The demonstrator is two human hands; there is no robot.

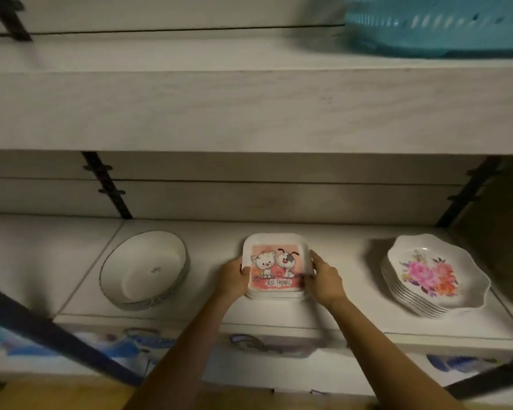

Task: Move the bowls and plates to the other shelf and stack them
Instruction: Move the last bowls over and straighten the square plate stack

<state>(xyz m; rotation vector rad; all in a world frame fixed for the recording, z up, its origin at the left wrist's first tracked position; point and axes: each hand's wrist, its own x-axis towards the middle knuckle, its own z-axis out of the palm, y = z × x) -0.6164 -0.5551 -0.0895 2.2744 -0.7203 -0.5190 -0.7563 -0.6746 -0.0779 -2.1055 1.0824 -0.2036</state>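
1. Two hands share one load: the left hand [233, 278] and the right hand [323, 279] clasp the square plates [277, 266] by opposite edges. The pile sits at the centre of the frame, on the lower shelf [338, 238].
2. The left hand's fingers curl round the left rim with the thumb on top. The right hand's thumb lies along the right rim and its fingers tuck in at the lower right corner. Both are closed on the stack and hold nothing else.
3. The two-sided grip probably suits a pile of several plates, since pressure from both flanks keeps them squared up so they travel as one block.
4. Whether the stack rests on the shelf or hangs just off it cannot be told from this angle.
5. The round bowls [144, 269] sit nested at centre left, and the floral plates [433, 276] are piled at centre right. Each kind has its own pile, well apart from the others, which leaves room for hands to reach in between.
6. The upper shelf [249, 108] spans the frame above, with a teal basket [436, 25] at the upper right. Which shelf is the destination cannot be judged, so the stack may be either leaving or arriving.
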